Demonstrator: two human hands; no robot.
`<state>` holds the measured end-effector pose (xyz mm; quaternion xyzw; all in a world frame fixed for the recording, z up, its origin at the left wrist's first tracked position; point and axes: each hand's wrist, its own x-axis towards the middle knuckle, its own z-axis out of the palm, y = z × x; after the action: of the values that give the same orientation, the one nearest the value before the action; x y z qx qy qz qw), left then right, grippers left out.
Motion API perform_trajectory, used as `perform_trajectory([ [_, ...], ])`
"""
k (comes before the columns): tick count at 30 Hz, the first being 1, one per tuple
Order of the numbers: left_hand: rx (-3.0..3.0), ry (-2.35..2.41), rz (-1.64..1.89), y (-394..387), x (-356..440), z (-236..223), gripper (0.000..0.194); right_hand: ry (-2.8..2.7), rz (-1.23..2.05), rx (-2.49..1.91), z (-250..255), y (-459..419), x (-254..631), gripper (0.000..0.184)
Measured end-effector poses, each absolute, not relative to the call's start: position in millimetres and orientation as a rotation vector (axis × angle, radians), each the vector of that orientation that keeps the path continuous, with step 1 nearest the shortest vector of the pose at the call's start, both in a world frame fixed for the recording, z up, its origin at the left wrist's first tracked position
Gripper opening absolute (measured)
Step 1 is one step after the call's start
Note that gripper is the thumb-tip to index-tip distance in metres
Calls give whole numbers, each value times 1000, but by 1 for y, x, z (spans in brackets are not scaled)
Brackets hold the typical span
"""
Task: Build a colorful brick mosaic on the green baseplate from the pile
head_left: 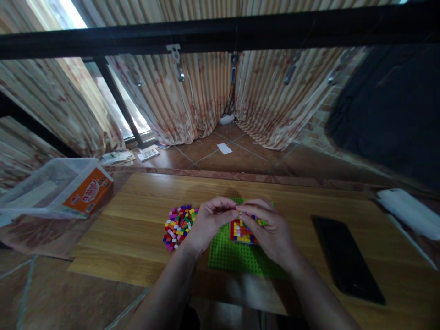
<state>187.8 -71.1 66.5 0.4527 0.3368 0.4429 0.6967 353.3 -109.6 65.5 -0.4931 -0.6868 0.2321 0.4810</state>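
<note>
My left hand (213,221) and my right hand (270,228) meet above a green studded baseplate (228,256), thumbs and fingers pinched together. Whatever sits between the fingertips is too small to name; a speck of orange-yellow shows there. Just beneath the hands, a patch of red, yellow, blue and white bricks (242,233) is set on the baseplate, its right part covered by my right hand. Beside my left hand lies a heap of loose, many-coloured toy bricks (178,227), partly hidden by that hand.
The wooden table (137,229) carries a black tablet-like slab (347,256) on the right. A white object (409,211) lies at the far right edge. To the left stands a clear plastic bin (51,183) with an orange label. A dark metal bar (206,36) crosses in front of striped curtains (202,101).
</note>
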Motion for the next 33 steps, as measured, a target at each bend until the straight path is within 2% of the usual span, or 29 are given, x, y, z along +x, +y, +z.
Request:
perform_trajectory([
  [9, 1123, 829, 994, -70, 186, 69, 22, -1645, 569, -1297, 64, -110, 358, 18],
  [15, 1582, 1420, 1058, -48, 145, 57, 12, -1454, 630, -1353, 58, -102, 385, 12],
  [19, 1744, 1700, 922, -39, 118, 51, 18, -1404, 760, -1382, 52, -101, 393, 10],
  [25, 1810, 1697, 843, -41, 116, 52, 22, -1468, 929, -1431, 49, -100, 387, 15],
  [33, 1796, 1632, 871, -39, 121, 52, 20, -1437, 929, -1459, 46, -99, 387, 17],
])
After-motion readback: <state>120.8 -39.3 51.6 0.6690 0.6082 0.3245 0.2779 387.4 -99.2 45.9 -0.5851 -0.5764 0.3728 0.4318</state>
